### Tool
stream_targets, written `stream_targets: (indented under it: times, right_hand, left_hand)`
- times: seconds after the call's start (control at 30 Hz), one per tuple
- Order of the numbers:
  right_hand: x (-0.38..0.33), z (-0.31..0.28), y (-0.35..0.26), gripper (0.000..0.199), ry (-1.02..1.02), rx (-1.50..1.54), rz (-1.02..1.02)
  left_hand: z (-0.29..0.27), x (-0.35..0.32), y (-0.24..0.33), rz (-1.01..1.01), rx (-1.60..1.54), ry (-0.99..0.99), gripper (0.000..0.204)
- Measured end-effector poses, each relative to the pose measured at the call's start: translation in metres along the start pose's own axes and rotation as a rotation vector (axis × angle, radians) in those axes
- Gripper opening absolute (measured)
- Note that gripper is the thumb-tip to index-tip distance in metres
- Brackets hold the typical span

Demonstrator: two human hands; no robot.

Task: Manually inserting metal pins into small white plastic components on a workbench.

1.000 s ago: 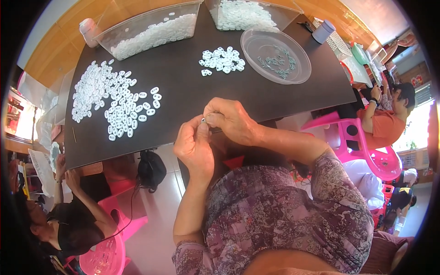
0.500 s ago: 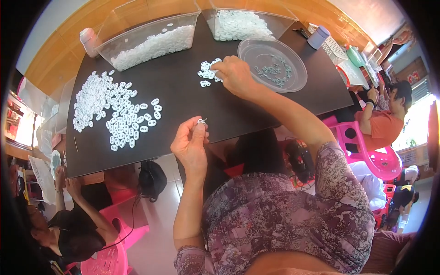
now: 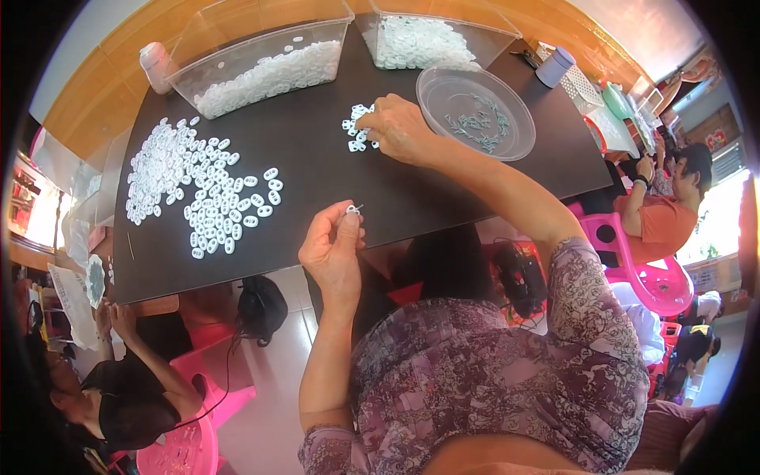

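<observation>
Right hand has left the left, now picking at the small pile; left hand pinches one white piece.

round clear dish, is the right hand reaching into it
No, the right hand rests on the small pile of white pieces on the black table, beside the round clear dish.

I am sitting at a dark table. A wide spread of white rings is lying at my left, a small cluster of rings further ahead. Two clear bins of white pieces are standing along the far edge, a round clear dish at the right.
</observation>
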State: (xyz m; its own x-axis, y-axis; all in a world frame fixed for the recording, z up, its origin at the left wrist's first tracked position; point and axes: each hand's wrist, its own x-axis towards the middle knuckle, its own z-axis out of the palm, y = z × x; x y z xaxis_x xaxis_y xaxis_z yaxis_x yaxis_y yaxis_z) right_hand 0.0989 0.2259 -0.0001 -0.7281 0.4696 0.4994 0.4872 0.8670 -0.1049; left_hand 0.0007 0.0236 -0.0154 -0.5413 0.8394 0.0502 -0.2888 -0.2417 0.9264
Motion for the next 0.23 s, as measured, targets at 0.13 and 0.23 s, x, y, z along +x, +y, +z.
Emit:
stream_targets:
  times: [0.13, 0.23]
  right_hand:
    - [0.0058, -0.0005, -0.0010, 0.008, -0.066, -0.015, -0.042]
    - [0.0085, -0.0023, -0.0027, 0.009, -0.082, 0.017, -0.038]
  left_hand:
    - [-0.0004, 0.0000, -0.0006, -0.005, -0.010, 0.004, 0.012]
    - [-0.0023, -0.0004, -0.0018, 0.000, -0.006, -0.005, 0.013]
